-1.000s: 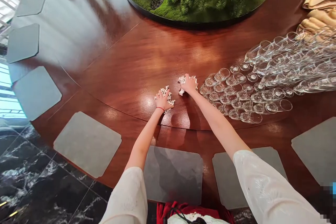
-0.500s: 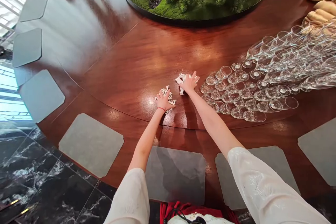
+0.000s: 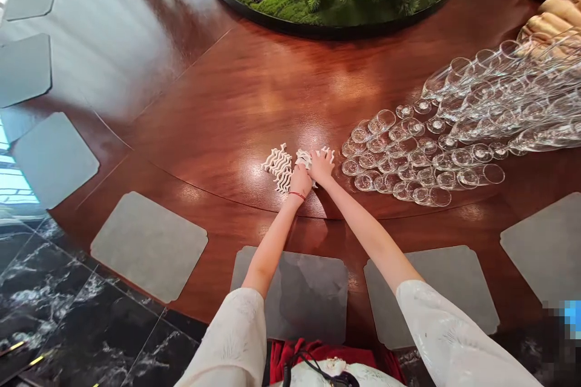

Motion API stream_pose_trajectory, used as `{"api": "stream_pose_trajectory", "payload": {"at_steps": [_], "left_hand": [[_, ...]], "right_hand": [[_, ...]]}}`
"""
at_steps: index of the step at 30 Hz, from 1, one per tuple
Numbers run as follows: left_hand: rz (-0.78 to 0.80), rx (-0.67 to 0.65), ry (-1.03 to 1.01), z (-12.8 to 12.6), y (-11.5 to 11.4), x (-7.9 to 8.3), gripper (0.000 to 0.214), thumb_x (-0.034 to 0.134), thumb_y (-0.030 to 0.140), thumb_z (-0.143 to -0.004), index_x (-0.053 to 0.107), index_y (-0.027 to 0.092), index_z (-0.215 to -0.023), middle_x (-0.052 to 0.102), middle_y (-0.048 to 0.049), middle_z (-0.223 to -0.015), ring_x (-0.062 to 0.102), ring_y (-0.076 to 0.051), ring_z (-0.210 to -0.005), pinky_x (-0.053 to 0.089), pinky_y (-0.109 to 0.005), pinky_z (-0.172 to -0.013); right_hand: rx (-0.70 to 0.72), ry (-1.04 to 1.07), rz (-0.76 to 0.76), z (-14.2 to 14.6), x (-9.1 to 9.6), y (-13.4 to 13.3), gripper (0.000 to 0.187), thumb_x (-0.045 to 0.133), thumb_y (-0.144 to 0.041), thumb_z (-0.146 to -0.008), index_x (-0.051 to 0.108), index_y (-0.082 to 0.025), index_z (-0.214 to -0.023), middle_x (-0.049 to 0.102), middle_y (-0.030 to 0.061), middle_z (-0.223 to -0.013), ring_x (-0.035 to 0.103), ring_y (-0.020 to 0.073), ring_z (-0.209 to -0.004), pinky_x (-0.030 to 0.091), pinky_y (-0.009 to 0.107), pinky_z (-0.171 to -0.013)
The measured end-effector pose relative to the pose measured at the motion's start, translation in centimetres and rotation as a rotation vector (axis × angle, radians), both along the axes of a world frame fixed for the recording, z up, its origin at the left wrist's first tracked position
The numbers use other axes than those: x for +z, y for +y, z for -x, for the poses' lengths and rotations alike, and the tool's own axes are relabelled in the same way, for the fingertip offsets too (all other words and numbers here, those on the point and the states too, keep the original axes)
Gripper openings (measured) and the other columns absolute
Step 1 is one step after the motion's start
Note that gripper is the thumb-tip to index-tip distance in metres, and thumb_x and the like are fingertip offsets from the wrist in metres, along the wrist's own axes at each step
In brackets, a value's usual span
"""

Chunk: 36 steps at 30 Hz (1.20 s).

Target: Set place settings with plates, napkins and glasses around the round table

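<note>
Several small white wavy pieces, shaped like chopstick rests, lie side by side in rows on the brown wooden table. Right of them is a second group of white pieces, partly covered by my hands. My left hand, with a red string on its wrist, is closed at the near edge of this second group; its fingertips are partly hidden. Spread over the right part of the same group, my right hand has its fingers apart and touches the pieces. Both hands are close together.
Many clear stemmed glasses stand and lie to the right, close to my right hand. Folded tan cloths are behind them. A round moss and plant display fills the table's middle. Grey placemats line the near edge.
My left hand has left the left group of white pieces and moved right, beside my right hand. My right hand has come slightly nearer to me. The left group now shows uncovered.
</note>
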<state>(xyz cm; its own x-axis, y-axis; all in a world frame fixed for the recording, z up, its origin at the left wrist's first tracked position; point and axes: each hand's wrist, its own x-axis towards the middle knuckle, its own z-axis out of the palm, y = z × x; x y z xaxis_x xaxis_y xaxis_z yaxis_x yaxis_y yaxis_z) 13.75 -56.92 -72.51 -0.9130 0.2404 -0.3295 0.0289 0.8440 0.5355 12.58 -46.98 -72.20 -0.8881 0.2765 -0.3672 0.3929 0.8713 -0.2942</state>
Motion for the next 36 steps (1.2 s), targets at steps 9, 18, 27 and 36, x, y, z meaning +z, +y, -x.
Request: {"api": "stream_pose_trajectory", "payload": {"at_steps": [9, 18, 27, 36], "left_hand": [[-0.174, 0.166, -0.06, -6.5, 0.3, -2.1, 0.075, 0.061, 0.022, -0.087, 0.03, 0.014, -0.155, 0.055, -0.0234, -0.136, 0.063, -0.032, -0.119, 0.049, -0.039, -0.1], [-0.226, 0.338, -0.063, -6.4, 0.3, -3.1, 0.069, 0.043, 0.006, -0.087, 0.029, 0.008, -0.154, 0.054, -0.0219, -0.145, 0.055, -0.027, -0.133, 0.044, -0.039, -0.109], [-0.14, 0.302, 0.014, -5.3, 0.2, -1.4, 0.03, 0.045, 0.024, -0.099, 0.051, 0.014, -0.126, 0.059, -0.0192, -0.13, 0.061, -0.027, -0.12, 0.048, -0.039, -0.101], [0.187, 0.194, -0.032, -3.8, 3.2, -0.3, 0.037, 0.051, 0.025, -0.098, 0.048, 0.008, -0.132, 0.051, -0.0258, -0.135, 0.063, -0.033, -0.118, 0.051, -0.039, -0.094]], "right_hand": [[-0.088, -0.029, 0.008, -5.8, -0.1, -0.5, 0.057, 0.052, -0.06, -0.095, 0.048, -0.025, -0.14, 0.038, 0.0179, -0.151, 0.023, 0.0382, -0.143, 0.042, 0.058, -0.103], [-0.017, -0.003, 0.095, -5.5, 0.1, 0.4, 0.053, 0.041, -0.05, -0.101, 0.047, -0.023, -0.145, 0.041, 0.0176, -0.153, 0.019, 0.0373, -0.147, 0.038, 0.063, -0.108], [-0.164, 0.016, 0.009, -3.4, 0.2, -1.6, 0.055, 0.058, -0.039, -0.092, 0.046, -0.02, -0.143, 0.045, 0.0219, -0.147, 0.032, 0.0398, -0.141, 0.043, 0.061, -0.101], [-0.069, -0.017, -0.008, -5.6, 1.1, 1.0, 0.039, 0.058, -0.028, -0.092, 0.059, -0.018, -0.129, 0.059, 0.019, -0.133, 0.047, 0.0349, -0.129, 0.048, 0.046, -0.099]]}}
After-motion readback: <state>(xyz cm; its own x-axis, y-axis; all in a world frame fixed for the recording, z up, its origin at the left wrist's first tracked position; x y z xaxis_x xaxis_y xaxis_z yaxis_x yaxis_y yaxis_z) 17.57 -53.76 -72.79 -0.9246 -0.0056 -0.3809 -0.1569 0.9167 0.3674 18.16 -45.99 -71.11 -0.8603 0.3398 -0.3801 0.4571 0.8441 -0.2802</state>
